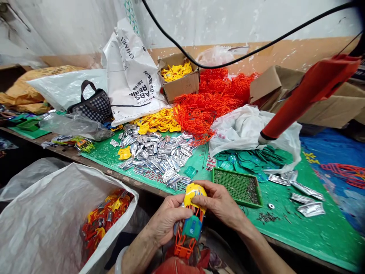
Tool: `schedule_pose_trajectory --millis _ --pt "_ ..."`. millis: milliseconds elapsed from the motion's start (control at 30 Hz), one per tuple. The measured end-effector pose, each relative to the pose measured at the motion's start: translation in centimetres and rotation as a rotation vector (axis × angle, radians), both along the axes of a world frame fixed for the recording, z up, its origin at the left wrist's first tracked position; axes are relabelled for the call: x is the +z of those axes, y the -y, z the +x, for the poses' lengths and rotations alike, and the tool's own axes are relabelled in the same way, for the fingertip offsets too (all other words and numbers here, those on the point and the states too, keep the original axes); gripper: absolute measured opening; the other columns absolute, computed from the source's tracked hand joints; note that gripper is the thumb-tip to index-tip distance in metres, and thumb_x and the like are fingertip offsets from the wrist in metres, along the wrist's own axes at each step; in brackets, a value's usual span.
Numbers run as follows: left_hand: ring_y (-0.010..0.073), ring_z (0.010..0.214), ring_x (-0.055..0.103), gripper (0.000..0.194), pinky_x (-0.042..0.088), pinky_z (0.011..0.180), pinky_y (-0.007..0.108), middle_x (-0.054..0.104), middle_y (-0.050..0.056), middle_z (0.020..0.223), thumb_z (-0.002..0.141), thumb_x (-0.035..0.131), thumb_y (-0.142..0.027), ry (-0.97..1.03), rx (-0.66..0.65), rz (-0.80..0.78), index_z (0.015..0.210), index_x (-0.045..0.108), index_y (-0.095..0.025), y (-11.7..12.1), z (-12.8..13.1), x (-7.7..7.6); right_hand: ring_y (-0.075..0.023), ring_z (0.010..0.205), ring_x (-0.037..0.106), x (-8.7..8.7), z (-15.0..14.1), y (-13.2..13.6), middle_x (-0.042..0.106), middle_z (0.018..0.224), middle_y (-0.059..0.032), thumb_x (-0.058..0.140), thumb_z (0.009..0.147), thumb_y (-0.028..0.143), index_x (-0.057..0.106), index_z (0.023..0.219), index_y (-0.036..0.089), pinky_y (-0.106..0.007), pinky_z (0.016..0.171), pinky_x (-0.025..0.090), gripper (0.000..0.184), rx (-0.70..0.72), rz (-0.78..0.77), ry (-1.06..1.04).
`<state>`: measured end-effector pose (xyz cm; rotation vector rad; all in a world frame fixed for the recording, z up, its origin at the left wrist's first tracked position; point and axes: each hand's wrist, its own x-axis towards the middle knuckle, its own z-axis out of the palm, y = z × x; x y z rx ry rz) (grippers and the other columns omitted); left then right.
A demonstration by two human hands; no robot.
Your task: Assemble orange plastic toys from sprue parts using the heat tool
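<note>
Held in front of the table edge and above the lap, an orange frame (182,249) with a green piece (191,227) across its middle and a yellow piece (195,193) at its far end sits between the two hands. The left hand (169,217) pinches it from the side, thumb laid over the part between the green and yellow pieces. The right hand (219,201) grips the yellow piece, thumb pressed on top and fingers curled around its far side; what the hidden fingertips touch, I cannot tell.

To the left of the hands, an open white sack (42,217) holds a jumble of orange and yellow pieces (107,213). Beyond the hands, silver strips (161,152) lie scattered over the green table cover (313,238), with a heap of yellow parts (161,121) behind them and a tangle of orange frames (208,99) beside that heap. Just right of the right hand, a green tray (228,182) has small dark pins (252,190) gathered at its right end. Flat green parts (253,158) spill from a white plastic bag (242,121), and a red tool (305,101) slants down over it
</note>
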<state>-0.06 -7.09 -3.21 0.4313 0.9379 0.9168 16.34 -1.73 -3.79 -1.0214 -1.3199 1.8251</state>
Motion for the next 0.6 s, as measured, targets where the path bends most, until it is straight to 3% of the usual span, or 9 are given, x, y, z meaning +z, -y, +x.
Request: schedule_pose_trajectory --millis 200,333,467,600 --pt "0.0064 0.046 0.053 0.029 0.042 0.048 0.017 0.065 0.0 0.062 0.055 0.079 -0.012 0.041 -0.009 -0.025 0.084 0.076 -0.009 -0.1 -0.3 -0.7 -0.0179 0.079 0.061 -0.5 0.1 0.4 0.072 0.092 -0.0025 0.073 0.077 0.034 0.073 0.107 0.02 -0.03 0.072 0.05 0.033 -0.046 0.281 0.211" --pt "0.0117 0.055 0.059 0.023 0.047 0.054 0.021 0.069 0.005 0.066 0.062 0.08 -0.025 0.044 0.048 -0.006 0.076 0.076 -0.008 0.0 -0.7 -1.2 -0.0221 0.085 0.064 -0.7 0.2 1.1 0.073 0.098 -0.0057 0.07 0.082 0.04 0.071 0.113 0.02 -0.034 0.078 0.049 0.037 -0.042 0.449 0.342" --pt "0.0173 0.068 0.064 0.024 0.051 0.067 0.026 0.073 0.007 0.071 0.067 0.082 -0.033 0.017 0.11 0.057 0.074 0.077 -0.01 -0.3 -0.9 -1.0 -0.0249 0.087 0.065 -0.6 0.3 1.9 0.073 0.098 -0.0078 0.068 0.084 0.044 0.069 0.114 0.019 -0.036 0.078 0.049 0.039 -0.018 0.559 0.463" --pt "0.0151 0.064 0.063 0.026 0.05 0.065 0.024 0.073 0.004 0.072 0.063 0.087 -0.031 0.073 0.027 0.057 0.077 0.077 -0.012 -0.6 -0.9 -0.7 -0.0253 0.087 0.066 -0.3 0.0 2.4 0.072 0.1 -0.0094 0.063 0.088 0.046 0.068 0.11 0.021 -0.036 0.076 0.049 0.034 0.03 0.597 0.511"
